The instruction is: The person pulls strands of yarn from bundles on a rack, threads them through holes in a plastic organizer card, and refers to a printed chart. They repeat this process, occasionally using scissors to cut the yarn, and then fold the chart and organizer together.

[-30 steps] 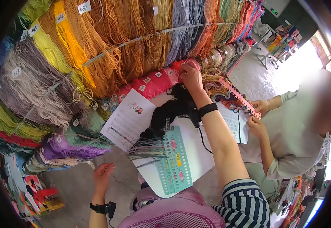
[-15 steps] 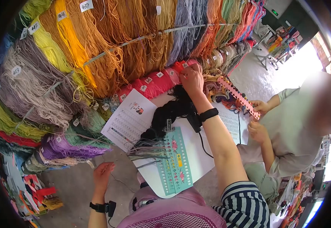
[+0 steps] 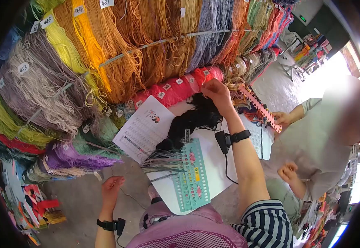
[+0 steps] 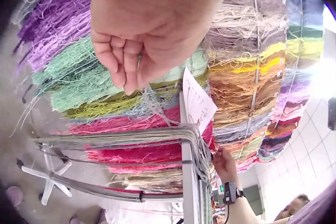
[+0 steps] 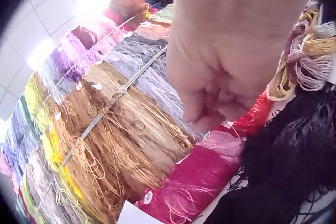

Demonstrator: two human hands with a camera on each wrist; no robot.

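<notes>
My right hand [image 3: 218, 96] is raised just in front of the red and pink thread bundles [image 3: 171, 91], above black thread [image 3: 194, 120] on the white board. Its fingers [image 5: 202, 113] are bent together in the right wrist view; whether a strand lies between them cannot be told. Low at the left, my left hand [image 3: 112, 193] hangs off the board with loosely curled fingers. In the left wrist view, that hand [image 4: 147, 29] is over green thread, with a thin dark line between thumb and fingers. A teal card with holes [image 3: 193, 177] lies on the board, grey strands [image 3: 161, 162] at its left.
Numbered skeins [image 3: 122, 37] hang on a rack across the back. A printed sheet with a panda [image 3: 145, 128] lies at the board's left. At the right, another person [image 3: 308, 153] holds a pink holed strip [image 3: 260, 107] with threads.
My right hand has drawn back from the pink and red bundles, down and slightly right. The other person's lower hand has left the pink strip and dropped. My left hand stays nearly still.
</notes>
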